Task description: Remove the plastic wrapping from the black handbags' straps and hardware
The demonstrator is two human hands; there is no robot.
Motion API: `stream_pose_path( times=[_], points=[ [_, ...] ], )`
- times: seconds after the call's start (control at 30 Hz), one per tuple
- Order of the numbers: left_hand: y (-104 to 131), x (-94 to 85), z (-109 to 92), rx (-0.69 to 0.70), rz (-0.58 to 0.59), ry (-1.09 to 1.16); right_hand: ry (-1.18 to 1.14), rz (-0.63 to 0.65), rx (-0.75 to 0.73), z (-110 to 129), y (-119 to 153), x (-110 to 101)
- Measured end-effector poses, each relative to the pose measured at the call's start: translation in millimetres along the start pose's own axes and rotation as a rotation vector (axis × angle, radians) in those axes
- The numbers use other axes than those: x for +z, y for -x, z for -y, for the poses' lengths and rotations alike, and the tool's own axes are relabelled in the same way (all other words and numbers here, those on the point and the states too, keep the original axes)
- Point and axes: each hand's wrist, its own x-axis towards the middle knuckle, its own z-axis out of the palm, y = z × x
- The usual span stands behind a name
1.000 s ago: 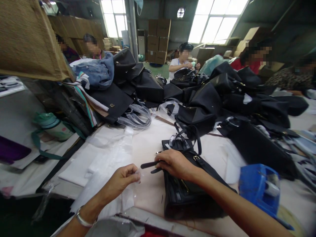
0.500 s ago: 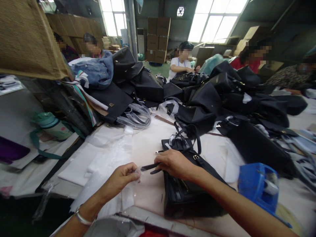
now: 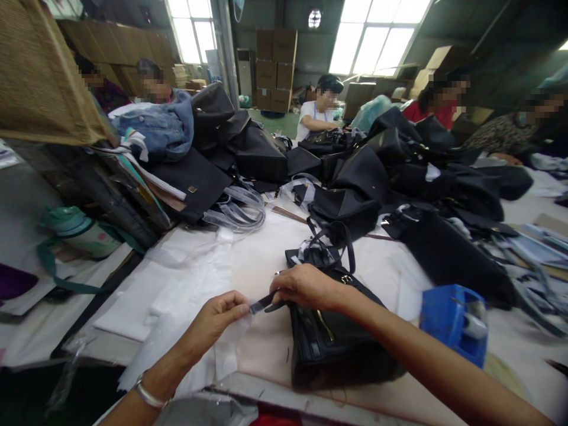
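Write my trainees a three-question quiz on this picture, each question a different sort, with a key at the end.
1. Multiple choice: What is the person's right hand holding?
A) a blue denim garment
B) a black strap
C) a green bottle

2. True or false: The person wears a silver-coloured bracelet on the left wrist.

3. Fill in the blank: In the picture, the blue plastic object stands to the ____ of the black bag under the right hand and forearm.

Key: 1. B; 2. true; 3. right
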Motion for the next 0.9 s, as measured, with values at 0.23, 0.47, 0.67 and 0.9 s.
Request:
stream_pose_path(
  times=[0.23,0.47,0.67,0.9],
  points=[
    [-24.4,18.0,-2.8,0.073,0.042,0.036,0.068,-0.019,0.058,9.4,-15.7,15.5],
    [-40.8,16.3,-0.2,0.178,-0.034,-0.140,-0.018,-0.027,0.090,-25.1,-3.1,8.0],
    [-47.5,15.4,-10.3,0.253,-0.130,-0.348,0.005,0.020,0.159,-44.3,-5.6,5.8],
    [-69.8,24.2,-22.7,0.326,-0.058,-0.534,0.060,-0.001,0.159,-42.2,-10.8,10.8]
  ],
)
